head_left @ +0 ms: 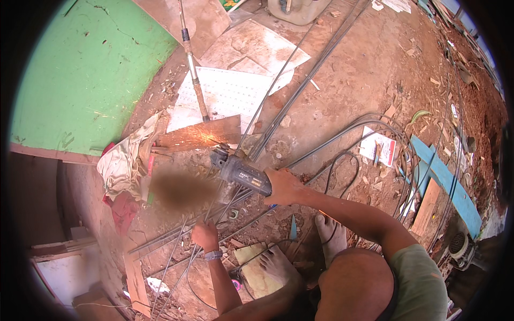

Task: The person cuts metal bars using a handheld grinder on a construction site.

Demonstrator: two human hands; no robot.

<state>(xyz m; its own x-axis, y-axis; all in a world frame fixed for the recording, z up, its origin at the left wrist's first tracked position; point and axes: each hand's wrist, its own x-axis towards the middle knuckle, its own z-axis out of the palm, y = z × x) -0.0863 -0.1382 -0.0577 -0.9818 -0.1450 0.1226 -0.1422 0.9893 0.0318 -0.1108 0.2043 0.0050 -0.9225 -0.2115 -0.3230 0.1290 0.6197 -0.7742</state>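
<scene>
Can count one left hand (205, 236), one right hand (281, 186), two bare feet (278, 267), one wristband (213, 255), one grinder (245, 175), one long pole (191, 65), one green board (91, 80), one pale cloth (127, 159), one red cloth (122, 211), at least two blue planks (458, 198), and several dark rods (263, 140), too tangled to number exactly.

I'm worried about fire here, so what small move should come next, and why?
Probably pause the grinder in the right hand and draw the white sheet away, since bright sparks show at the brown board right beside it.
</scene>
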